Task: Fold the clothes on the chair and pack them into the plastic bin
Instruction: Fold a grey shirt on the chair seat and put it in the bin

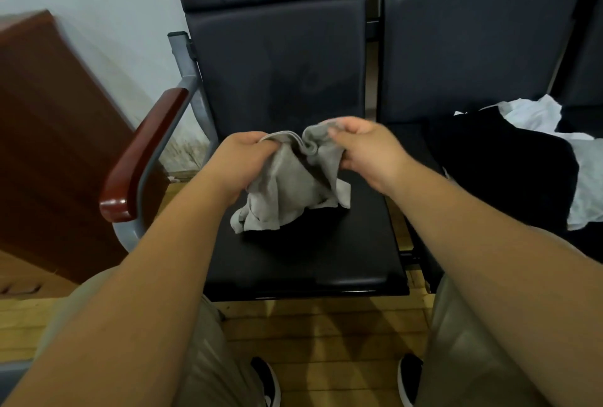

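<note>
Both left grip [243, 158], right grip [365, 148] pinch garment [287, 192] top.

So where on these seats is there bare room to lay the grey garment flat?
The left seat is bare between the grey garment and its front edge, and in a strip toward the armrest. The neighbouring seat is crowded with a black garment and white clothes.

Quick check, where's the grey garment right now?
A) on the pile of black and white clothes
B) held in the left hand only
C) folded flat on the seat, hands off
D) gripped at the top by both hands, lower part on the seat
D: the left hand and right hand each grip the top edge of the grey garment, whose lower part rests bunched on the seat.
</note>
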Demonstrator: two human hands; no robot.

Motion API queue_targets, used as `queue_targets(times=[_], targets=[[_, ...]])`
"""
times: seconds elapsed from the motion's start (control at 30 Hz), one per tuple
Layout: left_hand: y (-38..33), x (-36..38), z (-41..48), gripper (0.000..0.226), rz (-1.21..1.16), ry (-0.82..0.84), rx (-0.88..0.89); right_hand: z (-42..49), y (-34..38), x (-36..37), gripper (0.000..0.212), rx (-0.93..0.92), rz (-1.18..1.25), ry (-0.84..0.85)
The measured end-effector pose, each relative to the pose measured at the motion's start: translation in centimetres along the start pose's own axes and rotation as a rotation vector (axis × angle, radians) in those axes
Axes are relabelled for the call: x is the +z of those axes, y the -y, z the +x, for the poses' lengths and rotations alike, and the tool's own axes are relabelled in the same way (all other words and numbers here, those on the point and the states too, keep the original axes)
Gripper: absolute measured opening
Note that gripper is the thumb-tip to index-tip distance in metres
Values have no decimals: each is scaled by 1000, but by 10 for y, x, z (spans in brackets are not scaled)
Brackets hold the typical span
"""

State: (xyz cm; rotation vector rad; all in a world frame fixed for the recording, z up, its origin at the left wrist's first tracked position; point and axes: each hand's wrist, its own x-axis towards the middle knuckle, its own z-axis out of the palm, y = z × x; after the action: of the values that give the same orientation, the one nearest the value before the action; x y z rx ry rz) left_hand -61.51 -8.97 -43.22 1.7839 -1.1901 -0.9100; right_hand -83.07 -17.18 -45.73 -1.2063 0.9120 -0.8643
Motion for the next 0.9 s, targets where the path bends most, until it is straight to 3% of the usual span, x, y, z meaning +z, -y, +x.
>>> queue_targets(times=[0.2,0.43,0.5,0.57,0.63,0.73,0.83,0.9], targets=[[-9,10,-10,25,-127,38,-41,-14,-13,31,24,105,40,189],[-6,0,-5,29,-38,65,-47,-9,-11,34,15,7,-213,87],[-7,-6,-5,34,114,150,11,-3,-9,32,14,-14,-242,31],[-6,-12,-6,49,440,313,15,4,-5,27,14,-35,-263,-31],[0,-16,-3,48,702,355,-25,10,-1,20,17,-75,-309,-102],[4,-26,3,24,719,125,-7,17,5,6,22,-122,-321,-257],[6,-33,9,32,407,-32,-4,25,3,-6,20,-133,-368,-323],[13,-29,16,34,382,-77,27,31,-6,-8,18,-124,-401,-290]])
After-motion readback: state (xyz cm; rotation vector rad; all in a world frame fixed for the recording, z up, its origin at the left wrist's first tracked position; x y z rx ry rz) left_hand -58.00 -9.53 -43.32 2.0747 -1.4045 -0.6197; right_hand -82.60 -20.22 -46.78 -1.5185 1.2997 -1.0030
